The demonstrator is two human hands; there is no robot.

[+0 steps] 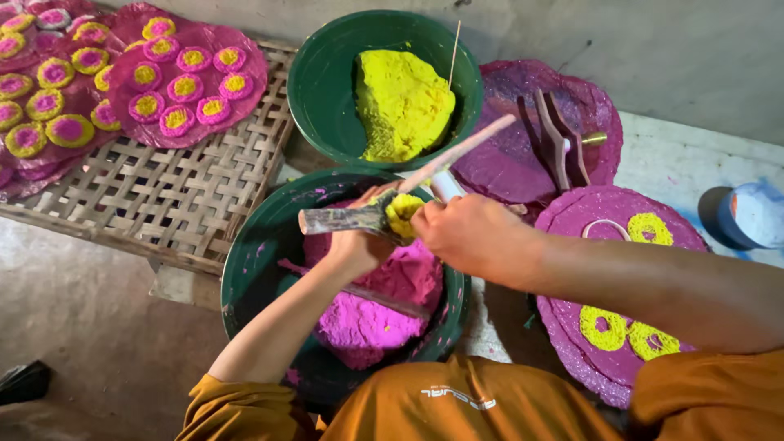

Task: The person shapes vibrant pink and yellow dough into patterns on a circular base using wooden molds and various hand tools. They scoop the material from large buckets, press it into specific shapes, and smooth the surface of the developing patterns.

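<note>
Working over the two green basins, we are in the middle of loading yellow paste onto a hand tool. Largest first: directly below our hands sits the near green basin [245,269] holding the pink paste [384,302], and beyond our hands stands the far green basin [314,73] with the big yellow paste block [402,102]. To the far left of our left hand lies the woven bamboo mat [180,188] carrying pink discs [184,77] set with finished pink-and-yellow rosettes. Under and beside our right forearm is another pink disc [600,220] bearing three yellow rings [649,229].

Our left hand [355,241] is closed around the paint-stained stick tool [343,219], holding it roughly level above the pink paste. Our right hand [469,233] is curled shut, its fingers pressing a small yellow lump [403,212] against the tool's end; a pale thin stick [457,153] juts up from this grip toward the far basin.

We judge the step to be packing or shaping the yellow lump on the tool. The next move seems to call for a steady left grip while the right fingers mould with light pressure, so the soft lump does not drop into the pink paste below.
</note>
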